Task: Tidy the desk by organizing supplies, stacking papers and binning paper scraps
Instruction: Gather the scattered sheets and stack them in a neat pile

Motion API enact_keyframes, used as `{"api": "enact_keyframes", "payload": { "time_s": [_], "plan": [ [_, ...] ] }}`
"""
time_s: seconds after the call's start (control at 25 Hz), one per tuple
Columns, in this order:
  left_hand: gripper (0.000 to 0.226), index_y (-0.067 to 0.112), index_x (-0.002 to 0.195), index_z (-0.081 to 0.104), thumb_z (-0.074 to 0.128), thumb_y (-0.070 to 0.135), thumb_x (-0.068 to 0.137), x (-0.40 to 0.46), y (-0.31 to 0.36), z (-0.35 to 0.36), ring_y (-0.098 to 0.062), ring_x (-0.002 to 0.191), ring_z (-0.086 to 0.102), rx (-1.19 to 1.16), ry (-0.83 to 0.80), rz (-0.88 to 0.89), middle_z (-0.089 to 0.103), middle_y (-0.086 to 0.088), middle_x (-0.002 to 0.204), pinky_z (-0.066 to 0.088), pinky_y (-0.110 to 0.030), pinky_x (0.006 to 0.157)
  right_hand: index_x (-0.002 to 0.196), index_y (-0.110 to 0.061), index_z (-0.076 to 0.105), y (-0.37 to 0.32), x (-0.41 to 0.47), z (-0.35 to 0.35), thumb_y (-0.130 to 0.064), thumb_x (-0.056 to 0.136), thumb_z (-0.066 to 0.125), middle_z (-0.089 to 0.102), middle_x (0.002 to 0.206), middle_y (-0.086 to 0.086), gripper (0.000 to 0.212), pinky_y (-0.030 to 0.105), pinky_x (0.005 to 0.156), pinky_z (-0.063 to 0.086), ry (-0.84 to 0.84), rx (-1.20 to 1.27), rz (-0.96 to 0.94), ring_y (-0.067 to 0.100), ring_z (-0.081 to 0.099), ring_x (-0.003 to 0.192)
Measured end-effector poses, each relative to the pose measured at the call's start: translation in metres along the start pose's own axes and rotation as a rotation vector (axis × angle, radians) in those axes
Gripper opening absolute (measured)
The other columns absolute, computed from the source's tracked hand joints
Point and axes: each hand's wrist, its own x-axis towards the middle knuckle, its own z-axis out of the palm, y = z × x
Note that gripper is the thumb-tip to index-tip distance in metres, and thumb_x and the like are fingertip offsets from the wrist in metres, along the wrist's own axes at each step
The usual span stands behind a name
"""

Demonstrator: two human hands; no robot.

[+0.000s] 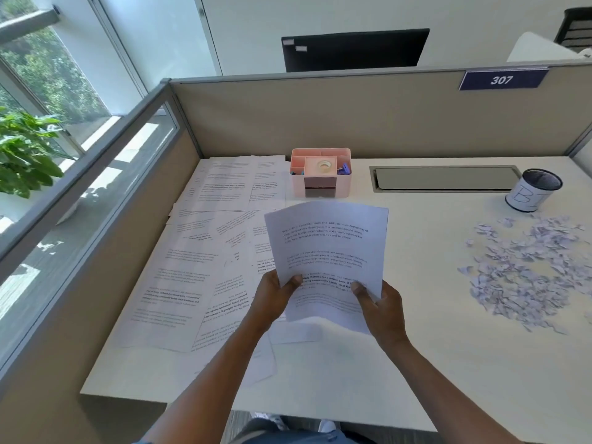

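Note:
Both hands hold a small sheaf of printed papers [326,248] lifted above the middle of the desk. My left hand [275,296] grips its lower left edge with the thumb on top. My right hand [379,306] pinches the lower right edge the same way. Several more printed sheets [198,251] lie spread and overlapping across the left half of the desk. A heap of small paper scraps [525,270] covers the right side. Behind the scraps stands a black mesh cup [533,190] wrapped in white paper with handwritten letters.
A pink desk organizer [320,173] with a tape roll and clips stands at the back centre. A grey cable hatch [445,177] is set into the white desk [416,363]. Beige partition walls [352,116] close the back and left sides. A plant [25,149] stands by the window.

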Motion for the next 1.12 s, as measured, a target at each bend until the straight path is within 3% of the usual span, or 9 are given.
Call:
{"api": "enact_keyframes", "payload": {
  "time_s": [0.2, 0.32, 0.44, 0.56, 0.68, 0.8, 0.88, 1.04, 1.12],
  "plan": [
    [0.016, 0.03, 0.106, 0.073, 0.073, 0.034, 0.09, -0.008, -0.004, -0.041, -0.013, 0.097, 0.074, -0.031, -0.037, -0.039, 0.078, 0.009, 0.105, 0.06, -0.026, 0.078, 0.1, -0.031, 0.072, -0.01, 0.005, 0.023, -0.04, 0.083, 0.069, 0.075, 0.095, -0.019, 0.019, 0.021, 0.07, 0.051, -0.18, -0.009, 0.078, 0.0, 0.07, 0.088],
    [0.034, 0.025, 0.122, 0.066, 0.069, 0.042, 0.092, -0.009, -0.017, -0.068, -0.015, 0.104, 0.072, 0.061, -0.045, -0.123, 0.075, 0.004, 0.113, 0.06, -0.038, 0.087, 0.097, -0.032, 0.073, -0.009, 0.009, 0.04, -0.043, 0.08, 0.073, 0.076, 0.093, -0.017, 0.02, 0.026, 0.07, 0.054, -0.236, 0.017, 0.213, 0.004, 0.071, 0.086],
    [0.044, 0.017, 0.136, 0.055, 0.061, 0.039, 0.099, -0.006, -0.032, -0.091, -0.019, 0.103, 0.069, 0.158, 0.107, -0.247, 0.07, -0.004, 0.117, 0.058, -0.04, 0.09, 0.097, -0.026, 0.074, 0.0, 0.008, 0.057, -0.029, 0.086, 0.074, 0.077, 0.093, -0.009, 0.012, 0.042, 0.08, 0.059, -0.205, 0.045, 0.328, 0.014, 0.073, 0.087],
    [0.048, 0.014, 0.139, 0.053, 0.064, 0.034, 0.097, -0.004, -0.049, -0.124, -0.022, 0.114, 0.063, 0.415, 0.245, -0.284, 0.066, -0.006, 0.129, 0.049, -0.037, 0.099, 0.096, -0.023, 0.074, 0.002, 0.006, 0.072, -0.023, 0.087, 0.073, 0.077, 0.094, -0.004, 0.009, 0.037, 0.075, 0.058, -0.168, 0.08, 0.408, 0.015, 0.073, 0.084],
    [0.057, 0.011, 0.147, 0.044, 0.063, 0.03, 0.097, -0.002, -0.069, -0.17, -0.027, 0.134, 0.049, 0.675, 0.262, -0.334, 0.05, -0.01, 0.148, 0.042, -0.039, 0.108, 0.096, -0.021, 0.074, 0.0, 0.003, 0.087, -0.022, 0.087, 0.073, 0.078, 0.093, -0.003, 0.009, 0.031, 0.066, 0.055, -0.151, 0.132, 0.458, 0.014, 0.074, 0.079],
    [0.07, 0.007, 0.154, 0.026, 0.057, 0.037, 0.098, 0.002, -0.088, -0.206, -0.035, 0.149, 0.024, 0.988, 0.137, -0.469, 0.02, -0.016, 0.164, 0.032, -0.046, 0.117, 0.097, -0.019, 0.074, 0.001, -0.001, 0.101, -0.022, 0.087, 0.074, 0.078, 0.091, -0.003, 0.01, 0.031, 0.065, 0.055, -0.111, 0.151, 0.481, 0.015, 0.074, 0.078],
    [0.076, 0.008, 0.157, 0.018, 0.054, 0.043, 0.099, 0.004, -0.094, -0.21, -0.039, 0.15, 0.018, 1.071, 0.07, -0.49, 0.011, -0.017, 0.166, 0.027, -0.05, 0.119, 0.097, -0.018, 0.074, 0.001, -0.001, 0.111, -0.021, 0.086, 0.074, 0.078, 0.091, -0.001, 0.01, 0.035, 0.068, 0.057, -0.068, 0.164, 0.492, 0.019, 0.074, 0.08],
    [0.059, 0.016, 0.151, 0.037, 0.051, 0.041, 0.099, 0.004, -0.095, -0.194, -0.03, 0.14, 0.04, 1.079, 0.151, -0.281, 0.036, -0.009, 0.158, 0.032, -0.045, 0.112, 0.098, -0.017, 0.073, 0.004, -0.009, 0.125, -0.019, 0.086, 0.074, 0.077, 0.092, 0.001, 0.012, 0.044, 0.08, 0.059, -0.011, 0.18, 0.517, 0.024, 0.073, 0.085],
    [0.057, 0.015, 0.149, 0.039, 0.053, 0.038, 0.099, 0.006, -0.096, -0.203, -0.029, 0.138, 0.042, 1.037, 0.24, -0.251, 0.039, -0.008, 0.156, 0.033, -0.045, 0.111, 0.1, -0.016, 0.072, 0.007, -0.015, 0.133, -0.018, 0.087, 0.074, 0.077, 0.094, 0.003, 0.013, 0.047, 0.082, 0.059, 0.002, 0.188, 0.528, 0.026, 0.073, 0.088]
  ]
}}
